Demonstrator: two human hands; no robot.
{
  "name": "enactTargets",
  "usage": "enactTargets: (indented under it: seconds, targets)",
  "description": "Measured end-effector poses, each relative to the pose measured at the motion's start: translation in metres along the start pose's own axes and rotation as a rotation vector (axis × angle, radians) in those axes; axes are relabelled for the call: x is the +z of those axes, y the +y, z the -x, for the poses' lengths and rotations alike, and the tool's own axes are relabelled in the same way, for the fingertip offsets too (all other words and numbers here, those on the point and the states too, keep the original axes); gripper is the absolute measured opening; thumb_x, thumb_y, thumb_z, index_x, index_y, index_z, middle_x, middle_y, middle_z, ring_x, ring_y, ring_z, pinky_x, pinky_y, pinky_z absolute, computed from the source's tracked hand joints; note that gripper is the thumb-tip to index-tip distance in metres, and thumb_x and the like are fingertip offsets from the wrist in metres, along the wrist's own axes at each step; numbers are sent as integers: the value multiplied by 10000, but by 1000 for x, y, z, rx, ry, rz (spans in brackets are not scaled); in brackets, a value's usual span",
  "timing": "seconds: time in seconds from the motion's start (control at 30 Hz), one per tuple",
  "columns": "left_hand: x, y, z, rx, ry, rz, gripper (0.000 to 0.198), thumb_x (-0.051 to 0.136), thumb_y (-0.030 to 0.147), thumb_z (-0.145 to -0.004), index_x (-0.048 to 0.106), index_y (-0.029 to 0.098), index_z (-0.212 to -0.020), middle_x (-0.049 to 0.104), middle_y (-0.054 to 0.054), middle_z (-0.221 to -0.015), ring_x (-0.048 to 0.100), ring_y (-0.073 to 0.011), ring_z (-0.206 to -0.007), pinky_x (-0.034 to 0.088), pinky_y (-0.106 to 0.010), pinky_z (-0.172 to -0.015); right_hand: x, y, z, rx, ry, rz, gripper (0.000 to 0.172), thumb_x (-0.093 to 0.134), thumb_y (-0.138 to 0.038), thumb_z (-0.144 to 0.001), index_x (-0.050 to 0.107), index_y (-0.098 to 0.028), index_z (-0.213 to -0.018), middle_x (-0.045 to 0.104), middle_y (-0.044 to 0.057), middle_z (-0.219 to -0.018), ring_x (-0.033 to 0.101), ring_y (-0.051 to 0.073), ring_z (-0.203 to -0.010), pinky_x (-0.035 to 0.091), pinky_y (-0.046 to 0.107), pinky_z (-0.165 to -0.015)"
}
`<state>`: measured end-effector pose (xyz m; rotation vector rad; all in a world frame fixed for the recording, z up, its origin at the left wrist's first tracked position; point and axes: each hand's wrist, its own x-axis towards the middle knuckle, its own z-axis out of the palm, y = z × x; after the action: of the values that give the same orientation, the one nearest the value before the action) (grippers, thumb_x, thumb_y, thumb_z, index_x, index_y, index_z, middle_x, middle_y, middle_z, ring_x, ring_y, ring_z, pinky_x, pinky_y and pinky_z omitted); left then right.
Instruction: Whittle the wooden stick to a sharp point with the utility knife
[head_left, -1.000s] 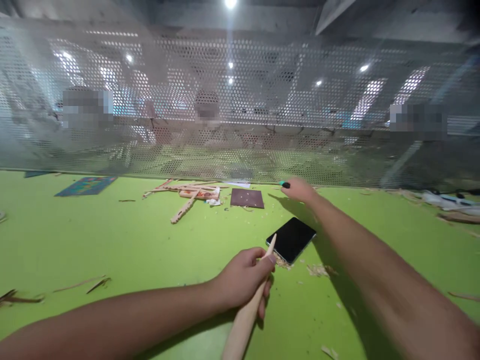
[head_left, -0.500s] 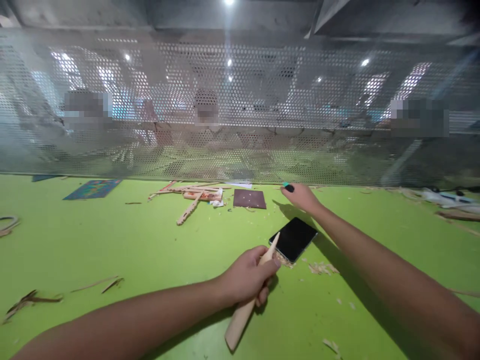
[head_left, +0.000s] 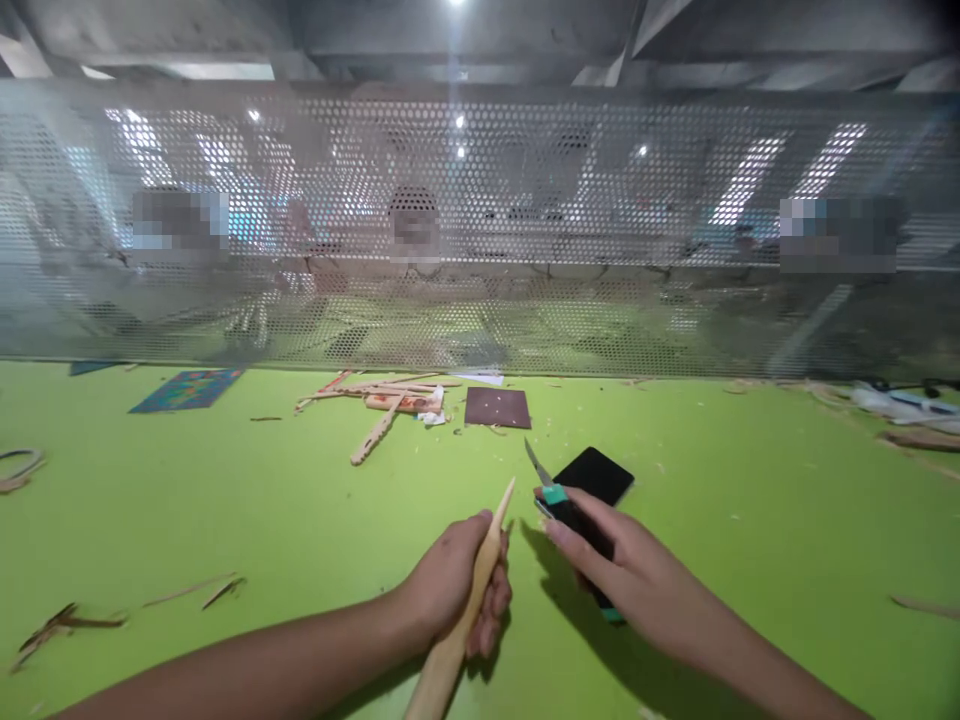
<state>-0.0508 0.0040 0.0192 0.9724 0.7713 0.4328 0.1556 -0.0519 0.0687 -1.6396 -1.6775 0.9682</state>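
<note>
My left hand [head_left: 459,580] is wrapped round a pale carved wooden stick [head_left: 448,655], whose narrow tip points up and away from me; its thick end runs out of the bottom of the view. In my right hand [head_left: 637,565] is a black and green utility knife [head_left: 583,530], its blade out and pointing forward and to the left. The blade is apart from the wood, a little to the right of the tip. Behind the knife lies a black smartphone [head_left: 600,475], partly covered by my right hand and the knife.
Beyond my hands lie a dark brown square sheet [head_left: 498,408] and a pile of wooden sticks [head_left: 397,400]. A patterned card [head_left: 187,390] is at the far left. Wood shavings [head_left: 67,622] are scattered on the green table [head_left: 247,500]. A perforated metal screen [head_left: 480,220] borders the back.
My right hand has come back from the far side of the table with the knife, towards the wooden stick. My left hand has shifted left and lower with the stick.
</note>
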Motion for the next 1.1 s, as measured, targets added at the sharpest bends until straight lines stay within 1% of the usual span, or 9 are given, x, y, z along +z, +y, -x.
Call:
enactTargets:
  seconds: [0.1, 0.23, 0.33, 0.43, 0.6, 0.73, 0.83, 1.0, 1.1]
  targets:
    - [-5, -1, 5, 76, 73, -19, 601, 385, 743, -959, 551, 182, -818, 580, 5, -543, 526, -131, -360, 372, -205, -322, 13, 6, -1, -69, 51, 41, 598, 483, -632, -1029, 574, -232, -1464, 692, 150, -1341, 625, 336, -1258, 500, 497, -1019]
    - [-10, 0, 11, 180, 168, -65, 619, 417, 753, -971, 587, 169, -857, 549, 38, -575, 482, -96, -427, 429, -212, -432, 21, 6, -1, -52, 3, 86, 572, 440, -642, -1038, 646, -212, -1354, 766, 128, -1106, 720, 301, -947, 557, 451, -826]
    - [-12, 1, 16, 215, 167, -99, 559, 457, 682, -1007, 622, 159, -894, 552, 37, -620, 481, -92, -508, 407, -198, -483, 20, 5, 3, -84, -12, 105, 517, 446, -629, -1037, 702, -204, -1185, 763, 79, -895, 695, 256, -767, 526, 383, -722]
    - [-10, 4, 21, 204, 120, -94, 487, 517, 639, -1006, 599, 168, -915, 552, 42, -669, 496, -93, -560, 427, -201, -517, 19, 6, 6, -71, -9, 90, 479, 459, -612, -1033, 700, -211, -1136, 749, 54, -843, 660, 226, -700, 481, 336, -649]
    - [-7, 12, 26, 147, 25, -50, 483, 903, 436, -775, 578, 160, -1001, 604, 28, -856, 602, -97, -734, 538, -213, -677, 18, 10, 8, -68, 36, 57, 396, 494, -552, -1027, 702, -234, -1138, 761, 41, -901, 671, 214, -733, 496, 318, -674]
    - [-9, 9, 29, 138, -44, -13, 421, 733, 511, -928, 550, 180, -1113, 574, 52, -781, 572, -65, -530, 495, -186, -501, 18, 12, 9, -111, 16, 74, 355, 500, -513, -1024, 715, -246, -1115, 760, 22, -856, 684, 206, -720, 511, 299, -658]
    - [-11, 3, 31, 114, -92, -16, 404, 557, 560, -1021, 496, 215, -1222, 554, 66, -738, 504, -69, -408, 397, -189, -385, 17, 15, 11, -130, 10, 100, 358, 512, -503, -1019, 722, -258, -1174, 793, 47, -1000, 739, 231, -857, 551, 306, -723]
    - [-9, 7, 34, 98, 0, -171, 404, 751, 486, -920, 598, 170, -1119, 555, 35, -805, 479, -86, -677, 390, -185, -590, 13, 24, 10, -166, -111, 158, 300, 544, -455, -1028, 702, -307, -1236, 794, 33, -1109, 762, 233, -956, 592, 309, -791]
    - [-7, 14, 35, 20, 8, -231, 408, 745, 523, -904, 631, 159, -1050, 569, 20, -818, 482, -111, -705, 377, -205, -597, 12, 30, 10, -217, -142, 201, 287, 542, -427, -1036, 679, -309, -1259, 790, 39, -1120, 766, 242, -970, 610, 325, -792]
